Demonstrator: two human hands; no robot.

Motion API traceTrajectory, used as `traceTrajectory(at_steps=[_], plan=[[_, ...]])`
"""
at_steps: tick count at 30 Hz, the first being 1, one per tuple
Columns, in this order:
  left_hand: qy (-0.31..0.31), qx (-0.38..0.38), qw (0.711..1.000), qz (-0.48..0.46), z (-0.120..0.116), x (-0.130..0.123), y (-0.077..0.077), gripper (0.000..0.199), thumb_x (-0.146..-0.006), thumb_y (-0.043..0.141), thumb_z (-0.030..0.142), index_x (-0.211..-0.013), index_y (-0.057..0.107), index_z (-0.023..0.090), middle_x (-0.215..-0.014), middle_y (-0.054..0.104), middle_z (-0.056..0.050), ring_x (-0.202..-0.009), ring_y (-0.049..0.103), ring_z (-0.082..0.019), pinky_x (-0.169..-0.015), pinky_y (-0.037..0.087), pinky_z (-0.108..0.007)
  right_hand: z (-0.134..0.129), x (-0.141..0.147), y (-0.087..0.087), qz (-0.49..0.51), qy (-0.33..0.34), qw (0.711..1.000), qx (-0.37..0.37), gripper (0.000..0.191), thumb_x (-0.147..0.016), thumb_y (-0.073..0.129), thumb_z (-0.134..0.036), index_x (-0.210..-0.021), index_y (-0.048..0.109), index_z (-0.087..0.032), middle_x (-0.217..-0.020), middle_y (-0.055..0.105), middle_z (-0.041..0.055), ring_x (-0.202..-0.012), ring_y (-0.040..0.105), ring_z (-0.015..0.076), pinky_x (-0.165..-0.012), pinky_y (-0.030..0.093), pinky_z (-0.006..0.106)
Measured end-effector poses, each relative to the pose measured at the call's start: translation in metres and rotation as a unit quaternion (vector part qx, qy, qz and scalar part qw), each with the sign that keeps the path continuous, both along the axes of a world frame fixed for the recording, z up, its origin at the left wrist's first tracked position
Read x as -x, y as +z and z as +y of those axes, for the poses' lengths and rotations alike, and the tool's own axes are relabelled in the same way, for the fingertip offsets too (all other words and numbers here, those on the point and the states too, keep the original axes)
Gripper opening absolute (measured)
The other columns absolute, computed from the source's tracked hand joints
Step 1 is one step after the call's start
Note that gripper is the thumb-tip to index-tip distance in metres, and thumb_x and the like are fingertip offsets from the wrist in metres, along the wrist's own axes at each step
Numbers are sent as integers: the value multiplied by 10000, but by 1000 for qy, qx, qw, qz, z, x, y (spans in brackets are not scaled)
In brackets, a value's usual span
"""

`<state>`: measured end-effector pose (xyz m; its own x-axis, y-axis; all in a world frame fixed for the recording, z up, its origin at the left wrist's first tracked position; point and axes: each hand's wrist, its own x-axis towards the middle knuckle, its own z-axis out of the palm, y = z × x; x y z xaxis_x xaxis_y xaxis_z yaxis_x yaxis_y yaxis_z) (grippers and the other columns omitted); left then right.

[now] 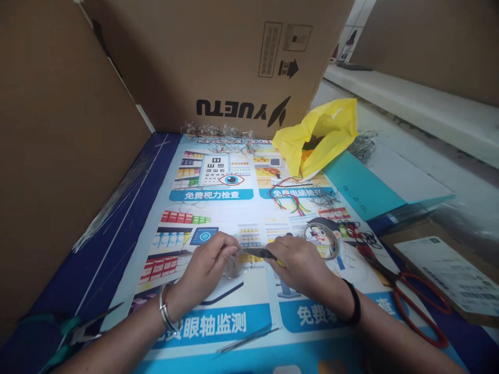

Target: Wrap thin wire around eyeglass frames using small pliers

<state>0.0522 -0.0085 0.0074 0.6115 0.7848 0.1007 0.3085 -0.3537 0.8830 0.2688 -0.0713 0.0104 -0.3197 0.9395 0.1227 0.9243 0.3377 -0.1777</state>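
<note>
Standing here, I take the poster (pixel 234 206) as the reference. To its left, a cardboard panel (pixel 58 135) stands upright. Beside the poster's near left corner lies a green-handled cutting tool (pixel 73 331); farther up, along the left edge, a bundle of thin wires (pixel 111 200) rests on the blue cloth (pixel 99 275). Over the poster's middle, the left hand (pixel 212 262), with a metal bracelet (pixel 163 309) at the wrist, has thumb and forefinger pinched together on a wire piece (pixel 234 270); its thin loops hang below the fingertips, above the poster. A tangle of wires (pixel 218 131) lies along the poster's far edge. Near the poster's close edge, several straight wires (pixel 249 338) lie in a loose group. The pliers (pixel 254 252) point left over the poster's middle, tips at the left fingertips; whether the jaws are closed, I cannot tell. Coloured cords (pixel 294 201) lie on the poster's far right portion. The right hand (pixel 300 262), right of the poster's middle, has its fingers clamped around the pliers' handles. Beyond it, a yellow bag (pixel 331 135) covers the poster's far right corner. A teal folder (pixel 358 192) adjoins the poster's right edge; red-handled scissors (pixel 409 296) lie across that edge, nearer me.
</note>
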Motion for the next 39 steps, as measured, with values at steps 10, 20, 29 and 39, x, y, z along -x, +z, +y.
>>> traceTrajectory(at_steps=[10, 20, 29, 39], plan=[[48, 176, 982, -53, 3, -4, -2, 110, -806, 558, 251, -880, 499, 193, -830, 596, -7, -725, 564, -129, -658, 440, -262, -1, 4, 1, 18, -42, 998, 47, 112, -819, 525, -266, -818, 600, -182, -783, 638, 43, -727, 556, 166, -604, 332, 255], [9, 366, 919, -145, 9, -1, 4, 186, -800, 583, 303, -916, 574, 158, -645, 588, 3, -598, 533, -104, -595, 403, -246, 7, 8, 3, 46, -49, 995, 77, 97, -828, 514, -261, -793, 572, -190, -778, 630, 22, -727, 561, 157, -613, 329, 250], [67, 366, 916, -152, 10, -1, 8, 119, -765, 607, 267, -774, 616, 149, -556, 543, 29, -514, 470, -83, -534, 374, -232, 18, 15, 8, 53, -35, 993, 97, 134, -853, 484, -268, -823, 587, -189, -788, 635, 30, -752, 576, 157, -632, 345, 244], [119, 331, 925, -145, 13, 0, 5, 133, -761, 611, 269, -725, 591, 142, -550, 552, 22, -515, 480, -76, -535, 377, -214, 28, 20, 10, 40, -39, 994, 92, 146, -848, 483, -290, -801, 585, -195, -773, 633, 14, -716, 569, 146, -586, 307, 237]])
